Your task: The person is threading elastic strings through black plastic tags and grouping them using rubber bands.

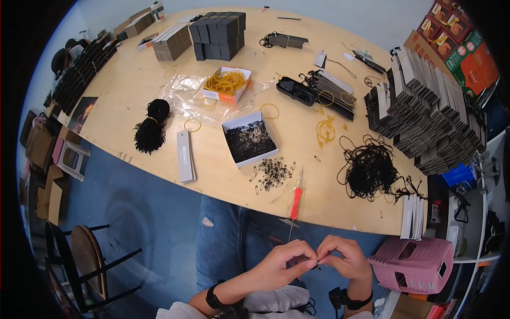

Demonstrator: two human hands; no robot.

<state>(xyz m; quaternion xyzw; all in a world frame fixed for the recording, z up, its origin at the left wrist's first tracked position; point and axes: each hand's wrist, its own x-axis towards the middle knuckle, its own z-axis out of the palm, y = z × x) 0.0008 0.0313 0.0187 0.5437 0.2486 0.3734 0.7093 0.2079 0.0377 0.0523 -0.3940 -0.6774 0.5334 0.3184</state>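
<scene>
My left hand [284, 260] and my right hand [342, 257] meet fingertip to fingertip over my lap, below the table's near edge. Between the pinched fingers sits something tiny and dark; what it is cannot be told. On the wooden table [133, 85] just above my hands lie a scatter of small black safety pins [272, 173], a red-handled tool [296, 202], and a tangle of black string [369, 170]. A white open box of dark pins [248, 139] stands behind the scatter.
A box of yellow rubber bands [227, 84] sits on clear plastic. Stacks of grey tags [425, 106] fill the right side, dark card stacks [218, 34] the far edge. A black tassel bundle [151, 127] and a grey tag [185, 156] lie left. A pink stool [414, 264] stands right, a chair [87, 260] left.
</scene>
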